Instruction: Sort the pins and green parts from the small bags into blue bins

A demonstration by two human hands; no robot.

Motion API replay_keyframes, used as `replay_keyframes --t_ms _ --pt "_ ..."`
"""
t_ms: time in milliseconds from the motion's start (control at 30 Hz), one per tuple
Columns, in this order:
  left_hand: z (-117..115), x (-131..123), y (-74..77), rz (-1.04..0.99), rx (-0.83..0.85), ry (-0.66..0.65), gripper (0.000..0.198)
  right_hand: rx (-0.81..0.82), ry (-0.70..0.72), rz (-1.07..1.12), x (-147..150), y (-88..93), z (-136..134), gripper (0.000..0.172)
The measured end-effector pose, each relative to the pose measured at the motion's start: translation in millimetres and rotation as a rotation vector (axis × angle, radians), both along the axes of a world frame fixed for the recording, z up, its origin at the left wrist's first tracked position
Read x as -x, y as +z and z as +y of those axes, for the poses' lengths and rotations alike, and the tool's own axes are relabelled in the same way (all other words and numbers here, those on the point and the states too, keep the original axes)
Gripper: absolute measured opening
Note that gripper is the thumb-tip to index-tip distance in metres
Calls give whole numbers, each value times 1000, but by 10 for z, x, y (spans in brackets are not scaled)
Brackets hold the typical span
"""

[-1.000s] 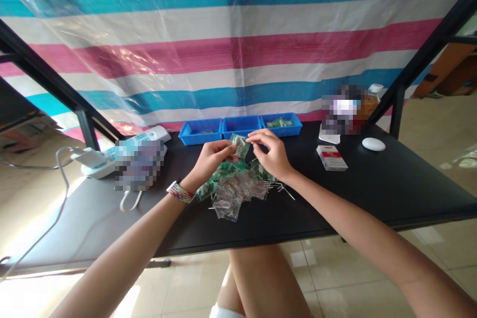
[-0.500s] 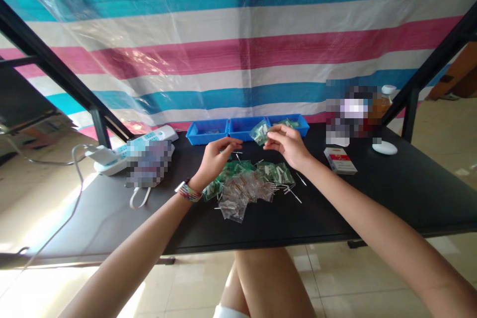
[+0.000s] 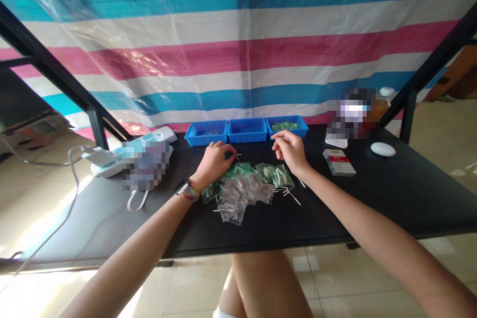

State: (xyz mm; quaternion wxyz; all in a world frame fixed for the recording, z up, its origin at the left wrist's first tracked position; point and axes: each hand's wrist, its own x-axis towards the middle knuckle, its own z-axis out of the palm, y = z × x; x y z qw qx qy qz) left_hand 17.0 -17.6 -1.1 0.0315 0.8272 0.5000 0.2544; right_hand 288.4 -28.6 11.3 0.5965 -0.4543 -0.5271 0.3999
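My left hand (image 3: pixel 216 161) is closed on a small dark object (image 3: pixel 227 155), too small to name, beside the heap's top left. My right hand (image 3: pixel 289 150) has its fingers curled in front of the right blue bin (image 3: pixel 303 132); whether anything is between them is hidden. Green packets (image 3: pixel 281 176) and clear packets (image 3: pixel 234 203) lie heaped on the black table (image 3: pixel 320 218). Thin white-silver pieces (image 3: pixel 294 198) lie at the heap's right. Green packets show in the right bin. The left bin (image 3: pixel 190 138) holds a few clear packets, and the middle bin (image 3: pixel 247 136) stands between them.
At the left are a power strip (image 3: pixel 162 135), a blurred item and a white cable (image 3: pixel 77 179). At the right stand a red and white box (image 3: pixel 340 163), a white oval object (image 3: pixel 383 149) and a bottle (image 3: pixel 386 94). A striped sheet (image 3: pixel 242 54) hangs behind.
The green packet has left my right hand, which is now lower, by the right bin. My left hand has moved slightly, and a dark object now shows at its fingers.
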Motion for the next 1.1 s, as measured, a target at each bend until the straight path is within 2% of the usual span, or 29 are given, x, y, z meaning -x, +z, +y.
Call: replay_keyframes --t_ms 133,233,400,500,700,900,1100 --pt "-8 -27 13 -1 -39 1 12 -67 71 -179 88 20 -49 13" --pt "-61 -79 99 -90 -80 -12 11 -63 139 -204 112 37 -86 16" --pt "-263 -240 288 -275 -82 -225 15 59 369 -145 114 85 -108 31" --pt "-376 -320 332 -326 -95 -313 16 93 470 -134 113 120 -127 37" --pt "-431 -355 329 -331 -104 -301 16 36 511 -182 101 162 -167 44" --pt "-427 -337 351 -353 -88 -253 18 18 518 -173 124 123 -162 37" --pt "-420 -318 401 -400 108 -209 37 -39 462 -160 129 131 -171 27"
